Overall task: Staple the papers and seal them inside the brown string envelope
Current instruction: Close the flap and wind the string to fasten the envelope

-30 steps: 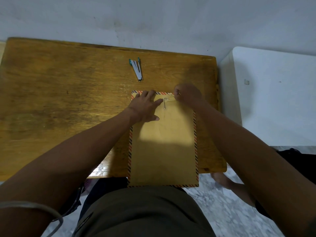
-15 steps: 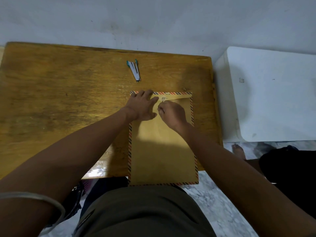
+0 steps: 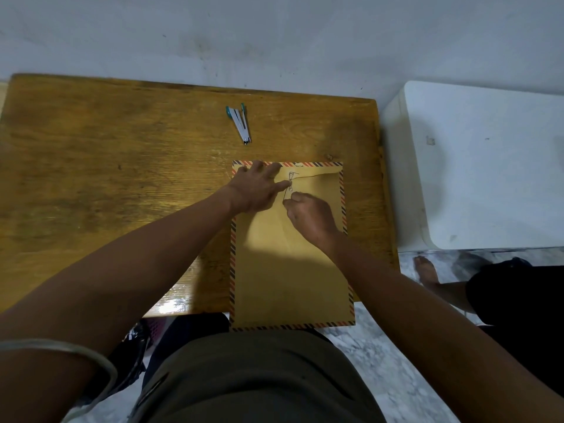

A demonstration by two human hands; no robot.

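The brown envelope [image 3: 290, 270] with a striped border lies on the wooden table [image 3: 122, 178], its near end hanging over the table's front edge. Its flap is folded down at the far end, where two small round buttons sit one above the other. My left hand [image 3: 259, 190] presses flat on the flap with straight fingers, the thumb tip beside the lower button. My right hand [image 3: 308, 215] pinches the thin string [image 3: 287, 195] just below the buttons, and the string runs between both buttons. The papers are not visible.
A small silver stapler with green ends [image 3: 239, 123] lies on the table beyond the envelope. A white box-like surface [image 3: 488, 166] stands to the right of the table. A person's bare foot [image 3: 425, 270] rests on the marble floor at right.
My right hand has moved from the envelope's far right corner to the middle, below the buttons, drawing the string with it. My left hand has stayed on the flap.
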